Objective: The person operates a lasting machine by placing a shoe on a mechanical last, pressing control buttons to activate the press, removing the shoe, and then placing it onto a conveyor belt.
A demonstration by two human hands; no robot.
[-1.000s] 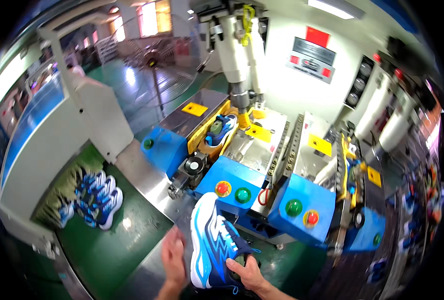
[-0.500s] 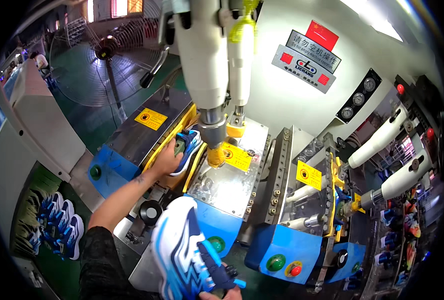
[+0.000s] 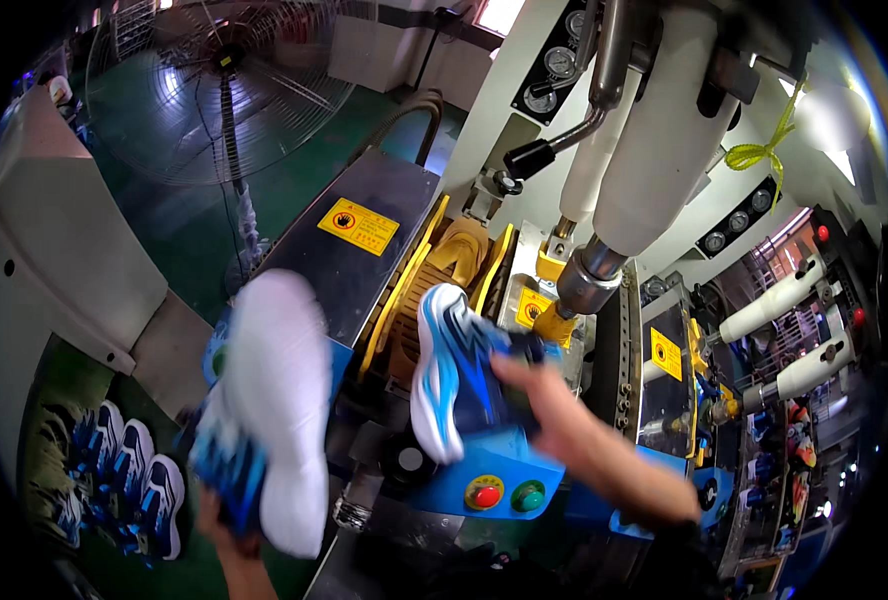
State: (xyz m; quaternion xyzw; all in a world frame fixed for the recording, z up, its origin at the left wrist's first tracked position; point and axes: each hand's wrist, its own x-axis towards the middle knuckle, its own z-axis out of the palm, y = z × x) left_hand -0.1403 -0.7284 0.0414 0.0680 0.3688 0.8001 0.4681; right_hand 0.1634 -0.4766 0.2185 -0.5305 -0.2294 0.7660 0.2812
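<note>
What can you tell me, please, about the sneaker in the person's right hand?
The sneaker has a thick white sole, apparently foam or rubber, and a navy, fabric-looking upper with white and bright-blue streaks. Its toe points away from the person, and it is tilted, sole to the left. The right hand grips it near the dark opening. In view it overlaps the blue machine housing; whether they touch is unclear.

A large wire-caged fan (image 3: 228, 58) is standing on the green floor (image 3: 299, 175) at the upper left, a dark cord hanging beside its post (image 3: 230, 120). Beyond it, a person (image 3: 59, 90) in a light top is showing small. A pale, curving housing (image 3: 74, 235) is filling the left side. A bright window (image 3: 496, 14) is glowing at the top, while a yellow-green tie (image 3: 759, 153) is hanging knotted at the upper right.
</note>
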